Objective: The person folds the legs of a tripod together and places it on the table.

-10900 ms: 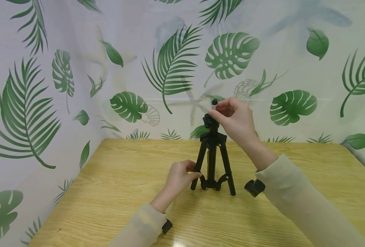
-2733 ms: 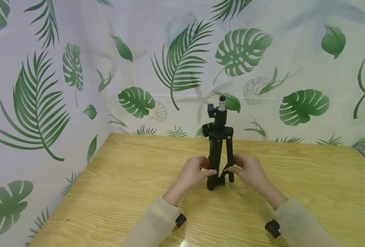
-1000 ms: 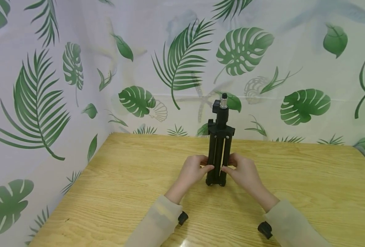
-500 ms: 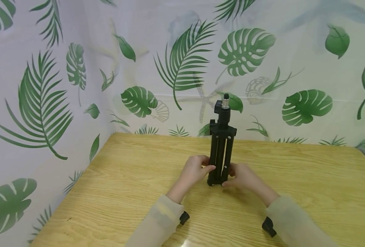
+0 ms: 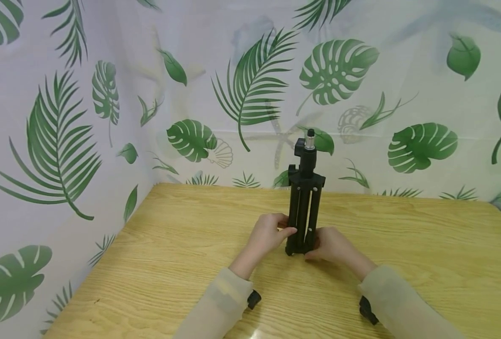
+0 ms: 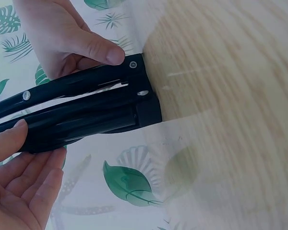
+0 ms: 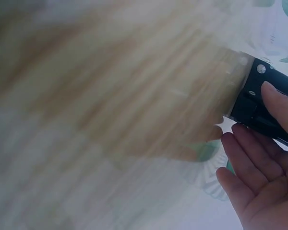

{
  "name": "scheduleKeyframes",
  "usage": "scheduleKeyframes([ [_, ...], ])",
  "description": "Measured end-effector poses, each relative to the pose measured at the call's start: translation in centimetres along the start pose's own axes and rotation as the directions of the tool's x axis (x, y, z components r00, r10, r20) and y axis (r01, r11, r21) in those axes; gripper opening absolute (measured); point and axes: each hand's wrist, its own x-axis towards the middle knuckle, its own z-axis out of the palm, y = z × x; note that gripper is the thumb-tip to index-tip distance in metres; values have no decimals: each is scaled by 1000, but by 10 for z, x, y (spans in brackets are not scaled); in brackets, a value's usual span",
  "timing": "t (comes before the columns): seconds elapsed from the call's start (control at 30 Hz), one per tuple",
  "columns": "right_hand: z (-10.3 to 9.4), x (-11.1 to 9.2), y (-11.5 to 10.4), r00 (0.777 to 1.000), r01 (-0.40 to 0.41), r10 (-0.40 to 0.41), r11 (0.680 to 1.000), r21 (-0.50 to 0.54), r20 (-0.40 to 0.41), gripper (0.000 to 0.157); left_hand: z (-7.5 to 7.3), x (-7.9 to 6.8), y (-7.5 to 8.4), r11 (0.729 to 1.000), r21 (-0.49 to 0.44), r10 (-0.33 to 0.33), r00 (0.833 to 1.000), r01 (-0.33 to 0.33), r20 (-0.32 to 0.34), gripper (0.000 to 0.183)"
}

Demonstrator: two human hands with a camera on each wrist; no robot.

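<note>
A black mini tripod (image 5: pixel 304 202) with its legs folded together stands upright on the wooden table, its silver-and-black top stud (image 5: pixel 310 139) pointing up. My left hand (image 5: pixel 266 235) grips the legs from the left, thumb in front and fingers behind. Low on the right side, my right hand (image 5: pixel 334 246) holds the foot end. In the left wrist view, the right thumb (image 6: pixel 116 55) presses beside a rivet near the leg ends. The right wrist view has my right hand (image 7: pixel 261 187) with the thumb on the tripod's foot (image 7: pixel 252 93) and fingers behind it.
The yellow wood-grain table (image 5: pixel 170 263) reaches back to a leaf-printed white curtain (image 5: pixel 242 84), which also covers the left side. A black wrist mount (image 5: pixel 254 299) shows at the left cuff, and another mount (image 5: pixel 367 310) at the right.
The tripod's spread legs have been folded inward. My right hand left the top stud for the legs, then slid down to the foot end. My left hand stays on the left leg.
</note>
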Motion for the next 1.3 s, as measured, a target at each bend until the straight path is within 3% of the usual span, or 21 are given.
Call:
scheduleKeyframes([
  [0.23, 1, 0, 2, 999, -3, 2, 1000, -10, -38, 28, -3, 2, -5, 1000, -29, -12, 1000, 12, 2, 27],
  [0.4, 2, -1, 1, 999, -3, 2, 1000, -20, -41, 25, -24, -1, 8, 997, -67, 34, 989, -44, -143, 30],
  [0.5, 1, -1, 1, 999, -10, 8, 999, -35, -47, 24, -41, 1, 25, 983, -112, 109, 952, -146, -285, 24],
  [0.6, 0, 0, 1, 999, -16, 14, 999, -45, -50, 25, -56, 8, 45, 956, -101, 212, 889, -274, -406, 21],
  [0.7, 0, 1, 1, 999, -17, 15, 999, -47, -49, 24, -66, 19, 61, 930, -59, 294, 832, -363, -471, 21],
  [0.8, 1, 1, 1, 999, -15, 13, 999, -41, -48, 23, -72, 31, 73, 914, -34, 337, 802, -405, -493, 21],
  [0.9, 2, 1, 2, 999, -14, 12, 999, -45, -48, 22, -75, 43, 84, 913, -56, 325, 805, -403, -496, 22],
  [1.03, 3, 1, 3, 999, -16, 13, 998, -60, -52, 22, -75, 54, 95, 923, -95, 285, 830, -372, -480, 24],
  [1.3, 1, 0, 1, 998, -24, 19, 997, -75, -55, 22, -74, 64, 105, 928, -170, 222, 860, -330, -460, 21],
])
